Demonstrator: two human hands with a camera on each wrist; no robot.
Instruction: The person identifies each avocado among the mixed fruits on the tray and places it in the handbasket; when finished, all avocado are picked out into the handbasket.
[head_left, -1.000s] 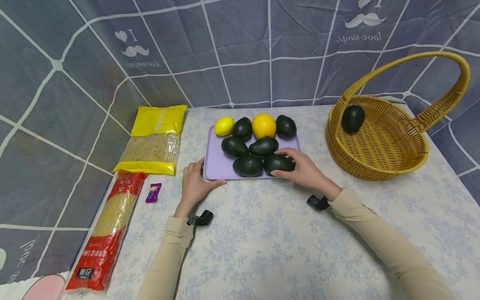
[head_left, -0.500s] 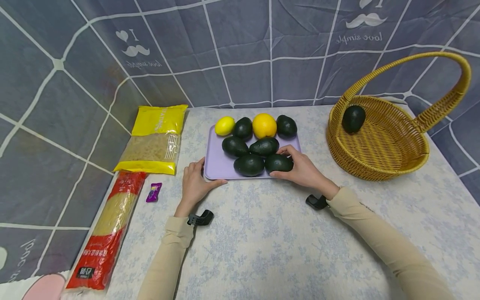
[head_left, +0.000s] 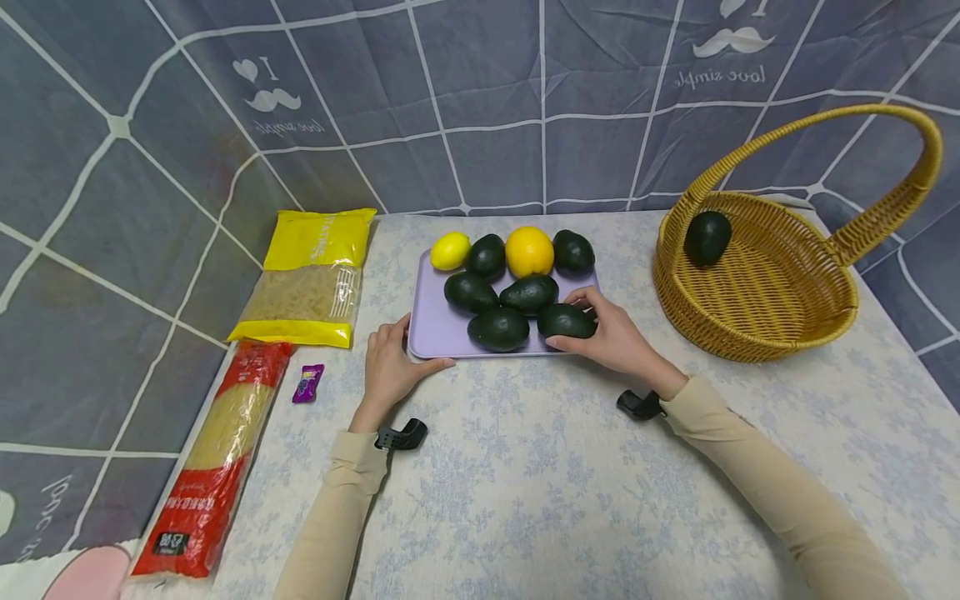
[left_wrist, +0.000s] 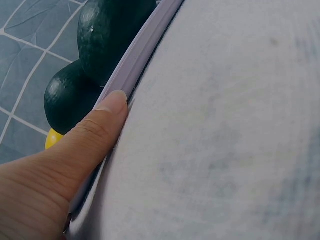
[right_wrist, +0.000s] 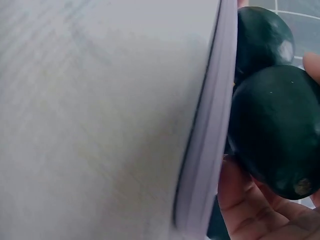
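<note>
My right hand [head_left: 611, 333] grips a dark green avocado [head_left: 567, 320] at the front right of a lilac tray [head_left: 438, 333], fingers at its far side and thumb at its near side. In the right wrist view this avocado [right_wrist: 277, 132] overlaps the tray's rim [right_wrist: 202, 150]. My left hand [head_left: 392, 367] rests around the tray's front left corner, its straight thumb [left_wrist: 95, 130] touching the front rim. Several other avocados [head_left: 498, 330] lie on the tray, with a lemon [head_left: 450, 251] and an orange [head_left: 529, 252] in the back row.
A wicker basket [head_left: 750, 292] with a tall handle stands at the right, one avocado [head_left: 707, 237] inside. At the left lie a yellow bag [head_left: 303, 279], a red noodle packet [head_left: 213, 462] and a small purple candy [head_left: 307, 384]. Tile-patterned cloth [head_left: 495, 100] hangs behind.
The right hand has moved slightly right and away from me with its avocado, opening a small gap to the neighbouring avocado. The left hand and tray have stayed put.
</note>
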